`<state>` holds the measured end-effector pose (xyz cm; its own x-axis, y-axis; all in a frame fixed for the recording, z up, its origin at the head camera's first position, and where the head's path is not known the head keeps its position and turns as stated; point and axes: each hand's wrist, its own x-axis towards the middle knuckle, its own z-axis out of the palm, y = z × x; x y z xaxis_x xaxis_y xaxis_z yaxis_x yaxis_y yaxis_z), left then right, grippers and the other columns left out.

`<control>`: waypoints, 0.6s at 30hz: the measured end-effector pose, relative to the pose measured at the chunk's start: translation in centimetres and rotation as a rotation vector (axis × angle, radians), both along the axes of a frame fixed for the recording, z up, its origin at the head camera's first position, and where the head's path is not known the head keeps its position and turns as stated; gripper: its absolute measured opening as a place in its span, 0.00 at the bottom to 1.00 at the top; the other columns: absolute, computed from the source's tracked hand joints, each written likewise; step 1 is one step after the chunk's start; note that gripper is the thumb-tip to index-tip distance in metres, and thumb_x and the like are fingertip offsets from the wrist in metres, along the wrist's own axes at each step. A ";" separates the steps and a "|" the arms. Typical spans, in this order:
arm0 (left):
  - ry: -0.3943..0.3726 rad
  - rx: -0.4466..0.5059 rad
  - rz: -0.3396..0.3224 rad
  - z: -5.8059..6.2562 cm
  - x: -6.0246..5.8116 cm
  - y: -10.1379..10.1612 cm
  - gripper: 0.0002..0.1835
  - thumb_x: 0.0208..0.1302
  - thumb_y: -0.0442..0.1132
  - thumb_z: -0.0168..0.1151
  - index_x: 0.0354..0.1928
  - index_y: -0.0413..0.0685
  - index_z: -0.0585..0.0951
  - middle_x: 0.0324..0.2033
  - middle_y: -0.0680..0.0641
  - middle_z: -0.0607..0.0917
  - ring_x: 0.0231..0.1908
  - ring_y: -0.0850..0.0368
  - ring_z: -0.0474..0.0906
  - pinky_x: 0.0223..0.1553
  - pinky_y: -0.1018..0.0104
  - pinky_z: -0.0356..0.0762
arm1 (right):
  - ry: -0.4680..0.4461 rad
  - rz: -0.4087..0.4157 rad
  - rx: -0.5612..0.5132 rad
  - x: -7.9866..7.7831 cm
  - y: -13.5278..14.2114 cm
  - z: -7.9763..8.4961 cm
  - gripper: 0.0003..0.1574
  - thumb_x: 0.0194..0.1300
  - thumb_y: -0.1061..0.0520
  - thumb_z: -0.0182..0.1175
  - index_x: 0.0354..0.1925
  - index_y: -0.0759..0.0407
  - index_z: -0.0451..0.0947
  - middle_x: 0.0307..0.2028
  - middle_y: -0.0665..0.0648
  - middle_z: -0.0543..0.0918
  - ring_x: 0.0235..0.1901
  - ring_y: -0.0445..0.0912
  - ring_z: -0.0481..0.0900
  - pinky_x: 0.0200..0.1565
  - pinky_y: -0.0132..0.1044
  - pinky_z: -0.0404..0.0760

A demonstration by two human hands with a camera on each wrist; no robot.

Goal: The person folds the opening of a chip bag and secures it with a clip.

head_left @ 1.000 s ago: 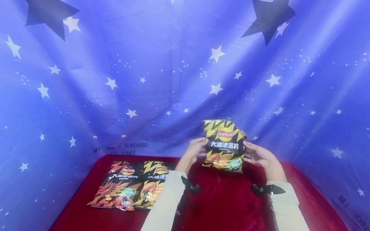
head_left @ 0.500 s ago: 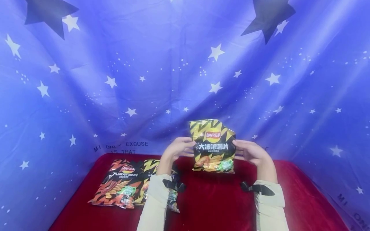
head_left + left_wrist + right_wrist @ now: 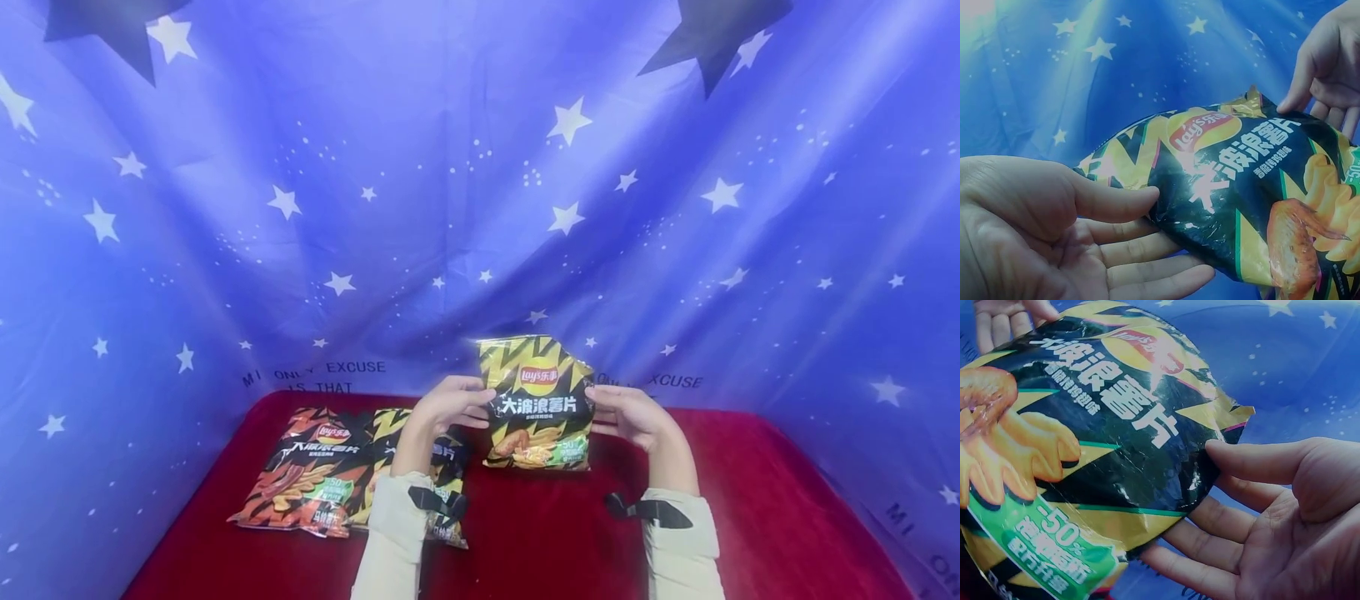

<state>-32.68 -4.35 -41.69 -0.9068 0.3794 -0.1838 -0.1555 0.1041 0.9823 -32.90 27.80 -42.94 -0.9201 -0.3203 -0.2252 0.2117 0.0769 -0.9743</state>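
A yellow and black bag of potato chips [image 3: 536,417] stands upright between my two hands, its printed front facing me. By its left edge my left hand [image 3: 448,407] pinches it, thumb on the front and fingers behind. My right hand [image 3: 628,410] grips the opposite edge the same way. Thumb and fingers of the left hand [image 3: 1104,231] show close up in the left wrist view. In the right wrist view the right thumb [image 3: 1254,459] presses the bag near its side, below a crumpled top corner.
On the red cloth-covered table [image 3: 547,542], to the left, lie an orange and black chip bag [image 3: 307,475] and another yellow and black chip bag [image 3: 446,500], partly hidden behind my left forearm. A blue star-printed curtain [image 3: 450,167] surrounds the table.
Both hands have carried the held bag leftward, and it now appears slightly lower in the head view. The bags on the table stay put.
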 end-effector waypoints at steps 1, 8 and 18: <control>0.002 -0.005 0.002 -0.2 0.0 0.0 0.31 0.74 0.34 0.58 0.72 0.25 0.62 0.68 0.26 0.69 0.59 0.29 0.79 0.55 0.46 0.83 | -0.002 0.005 0.004 0.0 0.0 -0.3 0.13 0.77 0.53 0.56 0.54 0.52 0.81 0.42 0.46 0.88 0.46 0.44 0.86 0.55 0.43 0.85; -0.005 -0.026 -0.007 -1.6 -0.1 0.0 0.29 0.74 0.37 0.58 0.70 0.28 0.66 0.66 0.28 0.74 0.59 0.31 0.80 0.55 0.47 0.84 | -0.026 0.051 0.019 -0.1 0.5 -1.0 0.09 0.77 0.55 0.56 0.49 0.52 0.82 0.40 0.47 0.89 0.45 0.44 0.87 0.54 0.44 0.86; 0.090 -0.002 -0.018 -2.9 -0.8 0.2 0.14 0.74 0.39 0.59 0.48 0.33 0.76 0.44 0.43 0.82 0.51 0.44 0.85 0.58 0.49 0.83 | -0.035 0.140 0.053 -0.7 0.8 -0.9 0.14 0.76 0.57 0.56 0.54 0.60 0.80 0.42 0.50 0.89 0.46 0.45 0.87 0.57 0.46 0.84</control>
